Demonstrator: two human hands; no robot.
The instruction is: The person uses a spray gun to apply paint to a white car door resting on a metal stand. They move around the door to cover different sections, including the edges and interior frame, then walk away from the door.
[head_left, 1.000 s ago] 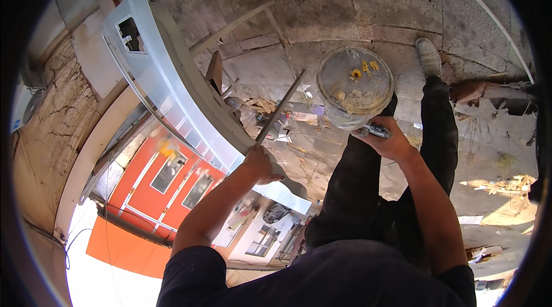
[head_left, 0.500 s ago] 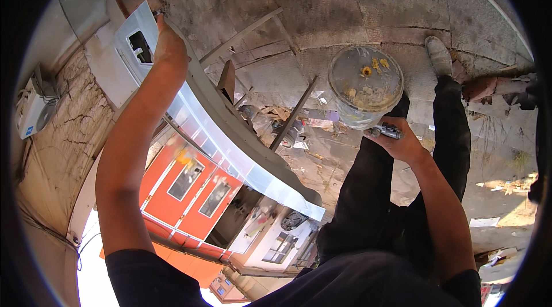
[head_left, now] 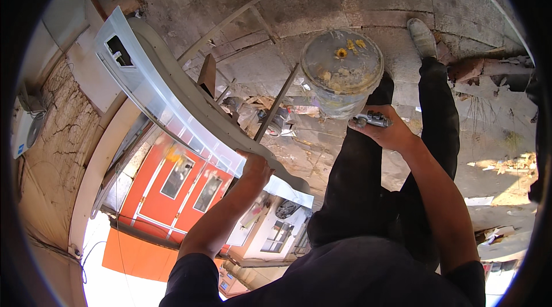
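A long, curved, glossy pale panel [head_left: 172, 112] with a rectangular cut-out at its far end stretches from the upper left toward my lap. A grey backing edge runs along its right side. Over the panel's nearer part lies my left hand [head_left: 256, 170], its fingers bent and bunched against the surface. Whether something small sits between those fingers is hidden. My right hand [head_left: 397, 128] is closed round a small silver-grey metal tool [head_left: 372, 119], its kind unclear. Just beyond that tool stands a round grey bucket [head_left: 340, 71] with yellow smears on top.
Metal bars [head_left: 277, 103] of a frame cross the floor beside the panel, with scraps and rubbish around them. My legs [head_left: 438, 117] flank the bucket's near side. An orange-red building front [head_left: 172, 183] and a cracked wall [head_left: 60, 126] stand to the left.
My left hand has come from the panel's far end, beside the cut-out, down to its nearer part. The view has shifted slightly; my right hand still holds the metal tool by the bucket.
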